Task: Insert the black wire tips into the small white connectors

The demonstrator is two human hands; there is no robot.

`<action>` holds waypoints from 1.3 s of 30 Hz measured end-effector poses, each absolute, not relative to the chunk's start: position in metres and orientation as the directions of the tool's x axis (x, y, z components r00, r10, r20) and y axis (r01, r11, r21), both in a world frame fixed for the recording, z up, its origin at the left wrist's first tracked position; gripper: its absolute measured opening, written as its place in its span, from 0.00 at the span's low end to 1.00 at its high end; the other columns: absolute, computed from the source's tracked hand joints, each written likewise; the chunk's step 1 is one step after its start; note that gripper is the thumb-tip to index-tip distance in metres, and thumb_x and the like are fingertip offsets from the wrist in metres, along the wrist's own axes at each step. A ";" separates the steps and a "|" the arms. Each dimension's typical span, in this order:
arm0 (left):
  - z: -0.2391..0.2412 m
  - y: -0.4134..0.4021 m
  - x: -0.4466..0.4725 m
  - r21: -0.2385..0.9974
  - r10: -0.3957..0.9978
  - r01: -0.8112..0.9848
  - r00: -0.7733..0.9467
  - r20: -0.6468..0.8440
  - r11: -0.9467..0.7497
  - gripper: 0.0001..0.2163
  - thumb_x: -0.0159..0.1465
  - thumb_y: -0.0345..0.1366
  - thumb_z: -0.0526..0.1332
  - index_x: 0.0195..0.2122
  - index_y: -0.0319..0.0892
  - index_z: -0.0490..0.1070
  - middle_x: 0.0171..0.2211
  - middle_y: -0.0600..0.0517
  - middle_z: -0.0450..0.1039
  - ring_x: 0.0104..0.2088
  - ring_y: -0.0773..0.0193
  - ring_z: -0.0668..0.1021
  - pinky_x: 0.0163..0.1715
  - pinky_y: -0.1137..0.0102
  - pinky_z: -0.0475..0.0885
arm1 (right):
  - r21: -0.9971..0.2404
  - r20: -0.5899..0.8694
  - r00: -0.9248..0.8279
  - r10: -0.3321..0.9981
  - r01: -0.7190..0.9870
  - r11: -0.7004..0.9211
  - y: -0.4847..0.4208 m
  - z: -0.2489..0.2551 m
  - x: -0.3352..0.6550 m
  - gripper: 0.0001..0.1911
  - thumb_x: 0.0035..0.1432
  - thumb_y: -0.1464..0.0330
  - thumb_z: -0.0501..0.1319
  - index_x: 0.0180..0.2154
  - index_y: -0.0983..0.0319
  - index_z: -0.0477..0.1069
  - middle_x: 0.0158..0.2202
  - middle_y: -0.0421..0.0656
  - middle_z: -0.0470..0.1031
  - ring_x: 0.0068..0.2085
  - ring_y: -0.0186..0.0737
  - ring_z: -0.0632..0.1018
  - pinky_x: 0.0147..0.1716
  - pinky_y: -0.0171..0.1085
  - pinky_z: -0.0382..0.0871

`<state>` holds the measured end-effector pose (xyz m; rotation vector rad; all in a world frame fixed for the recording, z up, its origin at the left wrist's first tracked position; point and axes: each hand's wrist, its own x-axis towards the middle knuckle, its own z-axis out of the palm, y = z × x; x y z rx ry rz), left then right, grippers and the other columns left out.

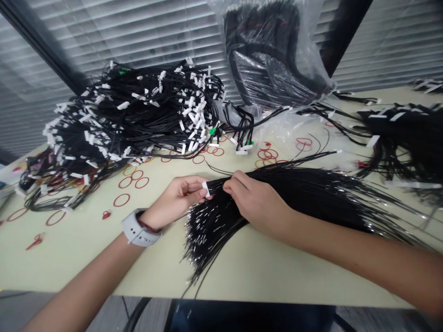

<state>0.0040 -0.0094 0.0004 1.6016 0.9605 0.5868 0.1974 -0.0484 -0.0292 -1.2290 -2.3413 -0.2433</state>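
Note:
Between the thumb and fingers of my left hand (187, 196) is a small white connector (206, 188), with black wires running from it to the right. My right hand (254, 200) is closed in a pinch just right of the connector, on or near those wires; its fingertips hide what they grip. Under both hands lies a large bundle of loose black wires (311, 193). Its silvery tips (200, 226) fan out below my left hand, and more bright ends spread to the right.
A tall heap of black cables with white connectors (138, 115) stands at the back left. A clear plastic bag of black wires (266, 55) leans on the blinds. More cables (408, 133) lie at right. Red rubber bands (122, 199) are scattered over the pale table (145, 272).

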 end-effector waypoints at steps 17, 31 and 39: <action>0.000 -0.010 0.004 0.933 0.816 0.322 0.575 -0.059 -0.159 0.04 0.60 0.31 0.59 0.33 0.36 0.70 0.29 0.50 0.73 0.30 0.68 0.74 0.32 0.73 0.70 | -0.094 0.480 -0.476 0.737 0.807 0.582 -0.048 -0.029 0.199 0.12 0.61 0.77 0.47 0.35 0.67 0.68 0.32 0.45 0.66 0.27 0.34 0.67 0.24 0.34 0.59; -0.001 -0.010 0.004 0.951 0.815 0.290 0.575 -0.079 -0.112 0.04 0.59 0.32 0.59 0.33 0.36 0.70 0.29 0.50 0.73 0.31 0.68 0.74 0.32 0.73 0.69 | 0.035 0.506 -0.496 0.706 0.829 0.558 -0.052 -0.026 0.197 0.13 0.56 0.80 0.47 0.32 0.67 0.68 0.29 0.45 0.65 0.24 0.34 0.65 0.20 0.33 0.54; 0.000 -0.011 0.005 0.953 0.822 0.285 0.563 -0.084 -0.098 0.05 0.59 0.32 0.60 0.33 0.36 0.70 0.29 0.50 0.74 0.30 0.68 0.74 0.32 0.74 0.69 | -0.100 0.504 -0.485 0.715 0.789 0.606 -0.049 -0.028 0.197 0.13 0.60 0.77 0.46 0.33 0.67 0.68 0.30 0.45 0.65 0.26 0.33 0.66 0.23 0.32 0.58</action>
